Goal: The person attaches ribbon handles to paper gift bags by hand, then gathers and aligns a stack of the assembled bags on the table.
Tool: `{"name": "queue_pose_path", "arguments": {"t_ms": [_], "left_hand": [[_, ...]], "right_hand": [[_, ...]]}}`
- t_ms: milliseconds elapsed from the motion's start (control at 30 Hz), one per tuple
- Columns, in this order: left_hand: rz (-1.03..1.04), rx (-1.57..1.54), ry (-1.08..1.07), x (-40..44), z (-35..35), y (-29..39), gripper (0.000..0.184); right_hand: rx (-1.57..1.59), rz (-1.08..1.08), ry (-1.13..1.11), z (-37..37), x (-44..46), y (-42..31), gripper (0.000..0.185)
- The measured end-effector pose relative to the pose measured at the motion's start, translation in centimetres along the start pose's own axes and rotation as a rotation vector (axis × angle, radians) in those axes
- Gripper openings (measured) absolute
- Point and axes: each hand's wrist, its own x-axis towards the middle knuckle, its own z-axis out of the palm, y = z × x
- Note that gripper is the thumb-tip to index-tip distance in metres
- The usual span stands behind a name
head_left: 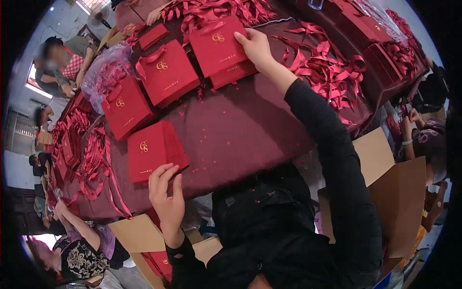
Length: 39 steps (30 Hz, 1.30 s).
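My right hand (257,48) is at the far side of the table, its thumb on the right edge of a red paper gift bag (219,45) with gold lettering and its fingers around the edge. This bag lies on top of other red bags. My left hand (166,195) is at the near edge of the table, fingers apart and loosely bent. Its fingertips touch or nearly touch the lower edge of a fanned stack of red bags (147,151). Between the hands lie two more piles of bags, a middle one (168,74) and a left one (126,108), with ribbon handles showing.
Loose red ribbons (332,72) cover the table's right side, with more ribbons (91,154) at the left. Small red bits dot the dark red tablecloth (255,130). Open cardboard boxes (397,207) stand by my body. Co-workers sit around, one at lower left (86,255).
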Motion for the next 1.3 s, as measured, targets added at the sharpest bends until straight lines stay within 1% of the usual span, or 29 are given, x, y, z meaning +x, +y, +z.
{"name": "queue_pose_path", "arguments": {"t_ms": [67, 133, 200, 333, 400, 433, 500, 533, 600, 633, 700, 833, 933, 1000, 1033, 1100, 1233, 1300], "left_hand": [[-0.015, 0.019, -0.001, 0.0, -0.2, 0.1, 0.017], [-0.027, 0.041, -0.005, -0.2, -0.3, -0.1, 0.018], [-0.006, 0.113, -0.001, -0.3, -0.4, -0.4, 0.018], [0.006, 0.219, 0.039, -0.6, 0.2, -1.5, 0.021], [0.045, 0.440, 0.033, -0.8, 0.3, -2.3, 0.031], [0.047, 0.440, 0.032, -0.8, 0.4, -2.7, 0.031], [0.066, 0.629, -0.014, -0.8, 0.6, -3.3, 0.048], [0.068, 0.630, -0.014, -0.9, 0.7, -3.6, 0.048], [0.026, 0.659, -0.072, -1.1, 0.9, -4.3, 0.064], [0.026, 0.660, -0.072, -1.3, 1.0, -4.5, 0.064], [0.015, 0.660, -0.105, -1.5, 1.0, -4.8, 0.070], [-0.011, 0.675, -0.112, -1.6, 1.0, -4.9, 0.068], [0.024, 0.680, -0.089, -1.5, 0.8, -5.5, 0.064], [0.017, 0.569, -0.070, -1.4, 0.7, -5.8, 0.059], [0.017, 0.569, -0.071, -1.4, 0.6, -5.7, 0.059], [0.084, 0.627, -0.066, -1.5, 0.5, -5.7, 0.054], [0.150, 0.650, -0.076, -1.4, 0.5, -3.8, 0.048], [0.288, 0.745, -0.046, -1.3, 0.8, -1.6, 0.044]], "right_hand": [[-0.052, -0.011, 0.043, 0.1, -0.4, 3.0, 0.038], [-0.103, -0.020, 0.090, 0.1, -0.6, 3.7, 0.041], [-0.393, -0.102, 0.183, -0.1, -1.0, 4.0, 0.046], [-0.510, -0.120, 0.212, -0.3, -1.7, 3.7, 0.048], [-0.635, -0.234, 0.227, -0.4, -1.9, 3.7, 0.047], [-0.635, -0.234, 0.228, -0.4, -2.0, 3.7, 0.047], [-0.667, -0.194, 0.256, -0.2, -2.1, 3.8, 0.047], [-0.667, -0.194, 0.258, 0.0, -2.2, 4.0, 0.047], [-0.650, -0.178, 0.269, 0.4, -2.4, 4.1, 0.047], [-0.650, -0.178, 0.270, 0.4, -2.5, 4.0, 0.047], [-0.654, -0.150, 0.257, 0.5, -2.8, 3.9, 0.048], [-0.660, -0.108, 0.260, 0.6, -2.9, 3.5, 0.049], [-0.670, -0.086, 0.279, 0.7, -3.0, 3.2, 0.050], [-0.695, -0.079, 0.309, 0.8, -3.2, 2.9, 0.050], [-0.695, -0.078, 0.309, 0.7, -3.2, 2.6, 0.050], [-0.760, -0.013, 0.275, 0.6, -3.3, 2.1, 0.054], [-0.763, -0.028, 0.286, 0.5, -3.4, 1.6, 0.056], [-0.786, -0.030, 0.269, 0.5, -3.4, 1.6, 0.058]]}}
